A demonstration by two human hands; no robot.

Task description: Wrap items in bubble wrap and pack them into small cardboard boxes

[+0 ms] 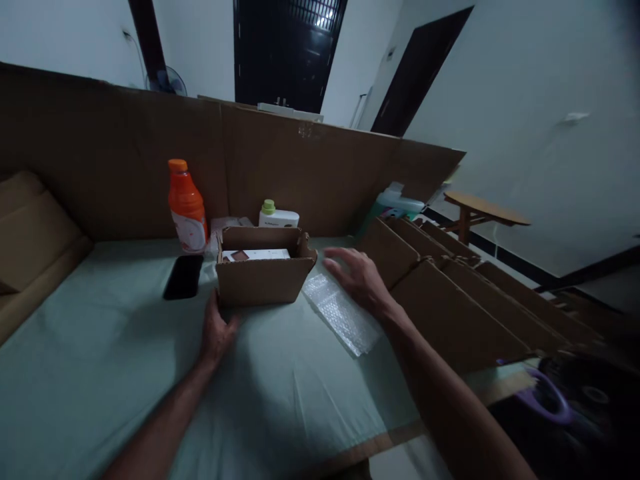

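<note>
A small open cardboard box (260, 279) stands on the pale green tabletop (125, 360), with a white packet (256, 255) lying inside it. My left hand (216, 331) rests against the box's near left corner, fingers curled onto its wall. My right hand (356, 275) hovers flat with fingers spread over a sheet of bubble wrap (340, 312) just right of the box, touching or nearly touching it.
An orange bottle (187, 205), a white bottle with a green cap (278, 215) and a black phone (183, 276) sit behind and left of the box. A tall cardboard wall (310, 167) backs the table. Flattened cartons (450, 293) are stacked at right; a purple-handled object (545, 400) lies near right.
</note>
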